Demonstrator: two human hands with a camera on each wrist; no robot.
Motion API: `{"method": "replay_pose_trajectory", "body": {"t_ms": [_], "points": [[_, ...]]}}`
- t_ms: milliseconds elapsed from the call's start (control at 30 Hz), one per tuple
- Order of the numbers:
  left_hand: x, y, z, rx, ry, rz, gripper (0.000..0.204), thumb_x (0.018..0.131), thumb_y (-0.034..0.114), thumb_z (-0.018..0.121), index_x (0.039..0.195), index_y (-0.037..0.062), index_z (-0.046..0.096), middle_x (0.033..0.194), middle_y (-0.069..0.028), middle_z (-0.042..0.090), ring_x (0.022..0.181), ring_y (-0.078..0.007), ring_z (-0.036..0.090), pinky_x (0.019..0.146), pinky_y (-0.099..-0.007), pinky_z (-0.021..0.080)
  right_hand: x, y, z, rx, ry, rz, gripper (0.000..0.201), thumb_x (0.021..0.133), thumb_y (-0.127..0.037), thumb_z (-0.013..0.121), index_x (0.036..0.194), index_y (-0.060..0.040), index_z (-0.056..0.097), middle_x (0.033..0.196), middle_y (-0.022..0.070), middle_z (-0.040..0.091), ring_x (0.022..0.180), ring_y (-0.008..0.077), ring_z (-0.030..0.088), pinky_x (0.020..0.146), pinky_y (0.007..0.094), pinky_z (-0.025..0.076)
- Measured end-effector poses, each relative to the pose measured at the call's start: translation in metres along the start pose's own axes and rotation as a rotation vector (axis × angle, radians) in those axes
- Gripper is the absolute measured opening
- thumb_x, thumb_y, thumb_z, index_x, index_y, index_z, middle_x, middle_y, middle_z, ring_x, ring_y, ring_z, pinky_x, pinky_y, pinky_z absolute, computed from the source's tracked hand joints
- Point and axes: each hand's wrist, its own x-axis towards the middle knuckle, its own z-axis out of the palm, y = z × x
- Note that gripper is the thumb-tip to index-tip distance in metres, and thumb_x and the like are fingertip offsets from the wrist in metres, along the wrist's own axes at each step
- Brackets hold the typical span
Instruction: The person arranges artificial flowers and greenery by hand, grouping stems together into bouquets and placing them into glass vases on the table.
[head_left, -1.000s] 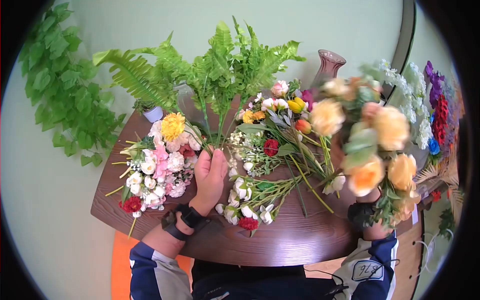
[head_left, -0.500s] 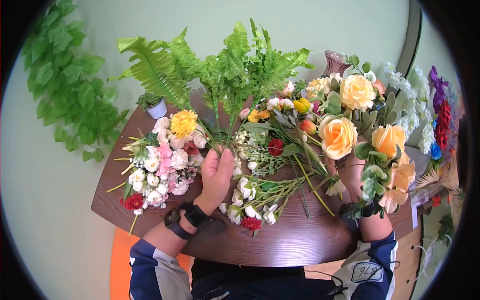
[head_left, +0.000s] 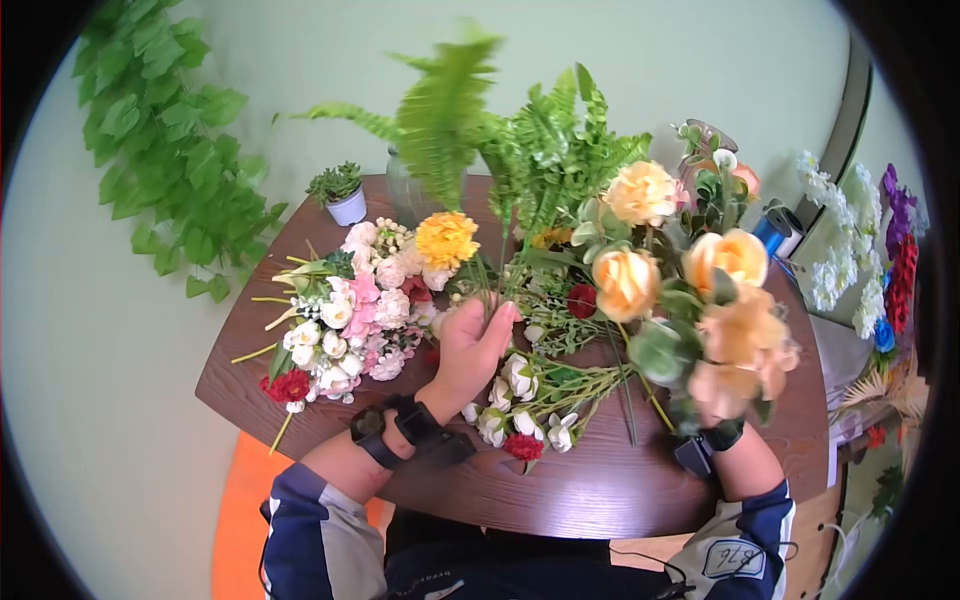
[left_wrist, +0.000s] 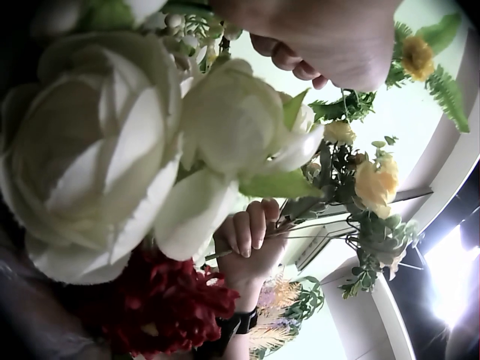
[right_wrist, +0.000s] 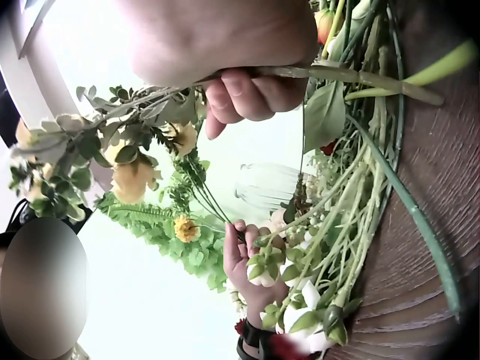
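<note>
My left hand point(head_left: 468, 350) pinches a bunch of thin green stems over the middle of the table. Fern fronds point(head_left: 540, 150) rise from that bunch, together with a yellow flower point(head_left: 446, 240). On the other side, a spray of peach roses point(head_left: 728, 262) with grey-green leaves covers most of my right hand in the head view. The right wrist view shows my right hand point(right_wrist: 225, 45) with its fingers curled round the spray's pale stem point(right_wrist: 360, 77). White roses point(head_left: 520, 376) and a red flower point(head_left: 524, 447) lie just in front of my left hand.
Pink and white flowers point(head_left: 365, 300) lie at the left of the brown table point(head_left: 600, 500). A small potted succulent point(head_left: 345, 195) and a clear glass vase point(head_left: 405, 195) stand behind them. Ivy point(head_left: 165, 130) hangs on the left wall. Blue and white spools point(head_left: 775, 232) sit at the back right.
The peach roses have turned and come left and lower, nearer the fern bunch. A fern frond in my left hand has swung upright, and the head view has shifted a little. Both hands keep their hold.
</note>
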Motion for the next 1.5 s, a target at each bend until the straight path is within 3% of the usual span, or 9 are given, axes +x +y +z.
{"method": "replay_pose_trajectory", "body": {"t_ms": [100,200,300,400,567,633,700,1033,1500], "points": [[0.002,0.004,-0.002,0.144,-0.023,-0.044,0.019,0.092,0.015,0.049,0.087,0.0023,0.063,0.053,0.0084,0.040,0.048,-0.0001,0.033,0.044,-0.0175,0.027,0.011,0.010,0.122,-0.543,0.250,-0.328,0.054,0.093,-0.045,0.038,0.126,-0.0018,0.038,0.110,0.0088,0.057,0.087,0.0180,0.060,0.072,0.0332,0.051],[0.003,0.006,-0.002,0.140,-0.039,-0.107,0.026,0.094,0.019,0.046,0.091,0.0015,0.065,0.050,0.0094,0.037,0.046,-0.0003,0.031,0.043,-0.0181,0.025,0.026,0.015,0.084,-0.453,0.315,-0.296,0.057,0.090,-0.055,0.035,0.107,-0.0029,0.050,0.078,0.0061,0.060,0.048,0.0094,0.049,0.035,0.0197,0.025],[0.002,0.010,0.000,0.116,-0.019,-0.149,0.029,0.095,0.021,0.044,0.087,0.0009,0.064,0.049,0.0084,0.037,0.045,-0.0003,0.031,0.042,-0.0187,0.024,0.019,0.008,0.090,-0.516,0.208,-0.330,0.049,0.086,-0.055,0.046,0.073,-0.0079,0.046,0.059,0.0017,0.044,0.038,0.0081,0.027,0.034,0.0229,0.019],[0.003,0.003,-0.005,0.033,-0.065,-0.109,0.030,0.095,0.022,0.042,0.083,0.0012,0.061,0.049,0.0069,0.039,0.044,-0.0009,0.031,0.042,-0.0190,0.023,0.022,0.016,0.064,-0.673,0.420,-0.543,0.038,0.088,-0.045,0.048,0.074,-0.0103,0.045,0.066,-0.0001,0.045,0.052,0.0069,0.038,0.044,0.0205,0.027],[0.004,0.001,-0.004,-0.009,-0.041,0.008,0.035,0.098,0.025,0.035,0.083,0.0021,0.056,0.051,0.0054,0.042,0.045,-0.0021,0.034,0.043,-0.0175,0.026,0.011,-0.012,0.122,-0.234,-0.026,-0.419,0.042,0.088,-0.045,0.042,0.086,-0.0043,0.051,0.062,0.0036,0.047,0.055,0.0145,0.049,0.048,0.0242,0.040],[0.005,-0.004,-0.002,-0.002,0.039,0.105,0.037,0.098,0.028,0.032,0.087,0.0015,0.055,0.055,0.0039,0.044,0.045,-0.0027,0.036,0.043,-0.0168,0.028,0.023,0.005,0.149,-0.318,0.032,-0.510,0.043,0.089,-0.046,0.041,0.071,-0.0068,0.045,0.050,-0.0005,0.034,0.042,0.0104,0.033,0.038,0.0225,0.026],[0.003,-0.001,-0.002,-0.032,-0.005,0.050,0.038,0.098,0.031,0.033,0.091,0.0013,0.055,0.057,0.0029,0.045,0.046,-0.0027,0.036,0.043,-0.0164,0.029,0.024,0.019,0.186,-0.329,0.722,-0.464,0.046,0.090,-0.049,0.040,0.068,-0.0090,0.041,0.052,-0.0012,0.033,0.041,0.0096,0.028,0.037,0.0221,0.025],[0.005,-0.028,-0.007,-0.116,-0.248,0.040,0.062,0.086,0.058,0.039,0.114,0.0028,0.047,0.073,0.0060,0.042,0.062,-0.0031,0.037,0.052,-0.0166,0.030,0.077,0.074,0.186,-1.188,-0.188,-0.458,0.017,0.089,-0.018,0.055,0.088,-0.0006,0.056,0.075,0.0060,0.055,0.070,0.0159,0.053,0.065,0.0297,0.044],[0.010,0.000,-0.007,-0.110,-0.150,0.014,0.044,0.099,0.036,0.027,0.107,0.0001,0.050,0.067,0.0011,0.048,0.051,-0.0015,0.033,0.047,-0.0148,0.027,0.066,0.029,0.187,-0.792,0.139,-0.656,0.019,0.093,-0.020,0.047,0.093,-0.0025,0.052,0.085,0.0050,0.058,0.067,0.0076,0.052,0.055,0.0198,0.040]]}}
